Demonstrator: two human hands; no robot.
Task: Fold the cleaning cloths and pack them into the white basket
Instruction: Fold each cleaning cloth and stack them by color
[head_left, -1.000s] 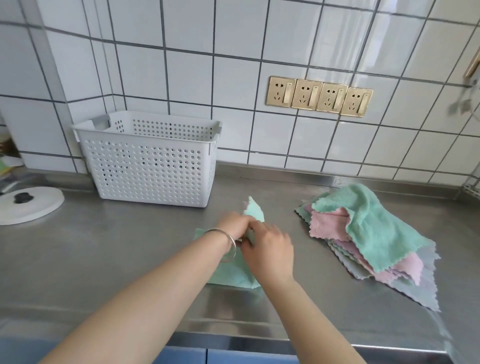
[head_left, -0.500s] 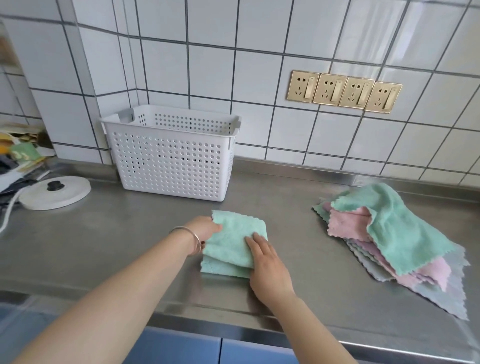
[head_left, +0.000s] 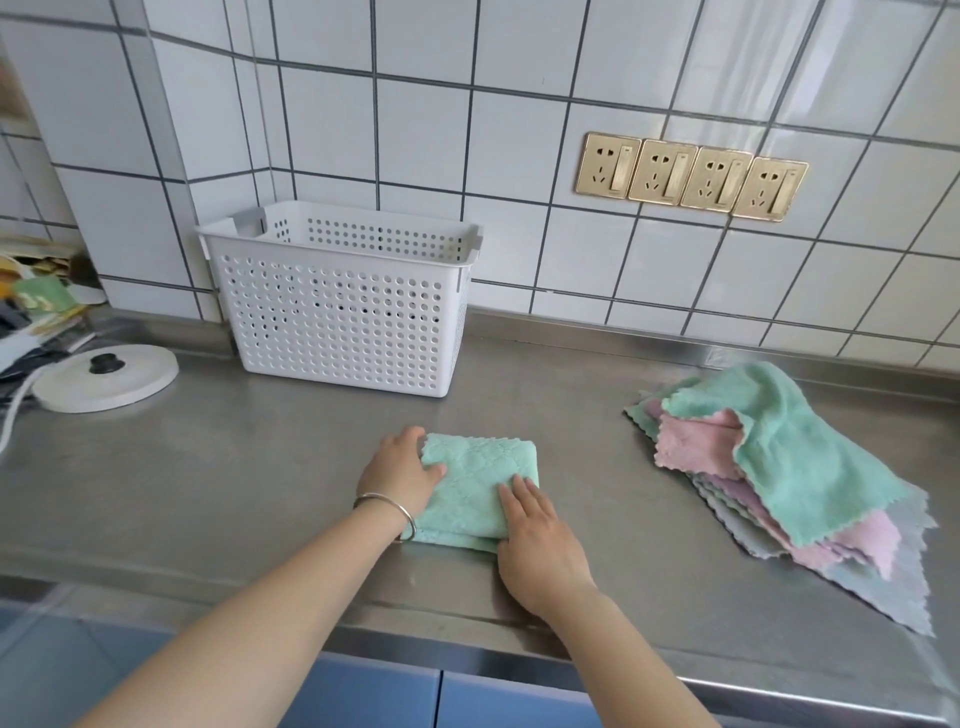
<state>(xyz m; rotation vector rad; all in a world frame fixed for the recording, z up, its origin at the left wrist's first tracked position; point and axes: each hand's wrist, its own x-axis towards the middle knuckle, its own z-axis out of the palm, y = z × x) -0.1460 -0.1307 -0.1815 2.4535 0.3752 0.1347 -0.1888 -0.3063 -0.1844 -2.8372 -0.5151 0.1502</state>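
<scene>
Folded cloth under both hands; basket standing behind it.

Right hand (head_left: 540, 551) flat, fingers straight, pressing the folded mint-green plush cloth (head_left: 475, 488) on the stainless steel counter (head_left: 208, 493); left hand (head_left: 397, 470) holds its left edge, thumb on top; loose pile of green, pink and grey cloths (head_left: 789, 467) well right; white perforated plastic basket (head_left: 343, 306) beyond, against the tiled wall.

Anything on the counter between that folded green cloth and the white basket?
Nothing visible. Bare steel counter lies between the folded green cloth and the white basket; the basket's top is open. The white lid sits well off to the left.
</scene>
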